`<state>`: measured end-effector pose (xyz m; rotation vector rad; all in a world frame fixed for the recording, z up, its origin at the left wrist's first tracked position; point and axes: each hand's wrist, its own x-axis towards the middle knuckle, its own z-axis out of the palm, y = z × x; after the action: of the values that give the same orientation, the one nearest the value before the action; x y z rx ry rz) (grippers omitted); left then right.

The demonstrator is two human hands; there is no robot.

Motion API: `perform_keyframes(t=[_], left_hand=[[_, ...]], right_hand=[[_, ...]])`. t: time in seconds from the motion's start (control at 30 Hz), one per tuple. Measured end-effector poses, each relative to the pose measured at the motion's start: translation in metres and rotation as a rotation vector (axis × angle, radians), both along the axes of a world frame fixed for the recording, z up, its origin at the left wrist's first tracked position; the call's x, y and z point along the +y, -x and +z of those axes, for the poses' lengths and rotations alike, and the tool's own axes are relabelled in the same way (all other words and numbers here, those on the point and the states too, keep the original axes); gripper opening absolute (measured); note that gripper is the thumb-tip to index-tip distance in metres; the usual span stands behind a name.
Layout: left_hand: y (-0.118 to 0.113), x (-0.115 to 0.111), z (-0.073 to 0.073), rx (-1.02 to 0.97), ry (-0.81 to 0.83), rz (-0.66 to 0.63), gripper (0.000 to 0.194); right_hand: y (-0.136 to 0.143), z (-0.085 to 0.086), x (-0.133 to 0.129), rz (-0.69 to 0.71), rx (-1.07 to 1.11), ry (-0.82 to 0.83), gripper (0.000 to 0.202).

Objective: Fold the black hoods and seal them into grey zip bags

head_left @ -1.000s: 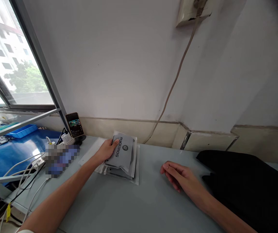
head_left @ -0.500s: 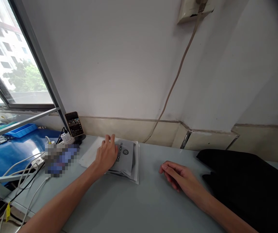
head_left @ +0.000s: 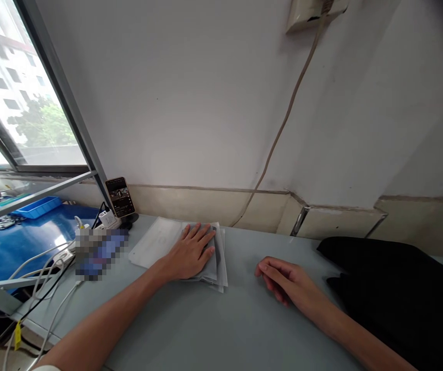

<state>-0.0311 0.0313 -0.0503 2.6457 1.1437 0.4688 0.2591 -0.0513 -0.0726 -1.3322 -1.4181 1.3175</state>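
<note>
My left hand (head_left: 191, 252) lies flat with fingers spread on a grey plastic packet (head_left: 210, 269), covering most of it. Under that packet is a stack of translucent white bags (head_left: 157, 239), whose edges stick out to the left and right. My right hand (head_left: 277, 278) rests on the grey table (head_left: 240, 314), right of the stack, with its fingers curled together and nothing visible in them.
Black cloth (head_left: 395, 293) covers the table's right side. At the left are a phone on a stand (head_left: 120, 198), a power strip with cables (head_left: 64, 256) and a blurred-out patch (head_left: 101, 255). Beyond the metal frame a blue tray (head_left: 38, 207) sits on a blue surface.
My left hand has moved right over the grey packet and flattened, its fingers now spread, hiding the packet's printed logo. My right hand has stayed in place.
</note>
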Motion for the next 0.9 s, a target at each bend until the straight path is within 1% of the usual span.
perform_keyframes(t=[0.13,0.33,0.47,0.67,0.9], left_hand=[[-0.0013,-0.0011,0.0022,0.052,0.015,-0.009,0.061],[-0.0022,0.0000,-0.0028,0.056,-0.015,-0.024,0.061],[-0.0026,0.0004,-0.0036,0.087,-0.038,-0.020,0.061],[-0.0033,0.0026,-0.0039,0.191,-0.078,-0.005,0.064],[-0.0018,0.0051,-0.0078,0.209,-0.105,-0.013,0.063]], right_hand=[[0.0007,-0.0007,0.0011,0.005,-0.001,0.007,0.058],[0.0020,-0.0008,0.0023,0.003,0.001,0.013,0.057],[0.0009,-0.0011,0.0019,0.009,0.000,0.016,0.056],[-0.0021,-0.0029,0.0028,0.024,-0.026,0.025,0.061],[-0.0017,-0.0047,0.0039,0.026,-0.028,0.030,0.063]])
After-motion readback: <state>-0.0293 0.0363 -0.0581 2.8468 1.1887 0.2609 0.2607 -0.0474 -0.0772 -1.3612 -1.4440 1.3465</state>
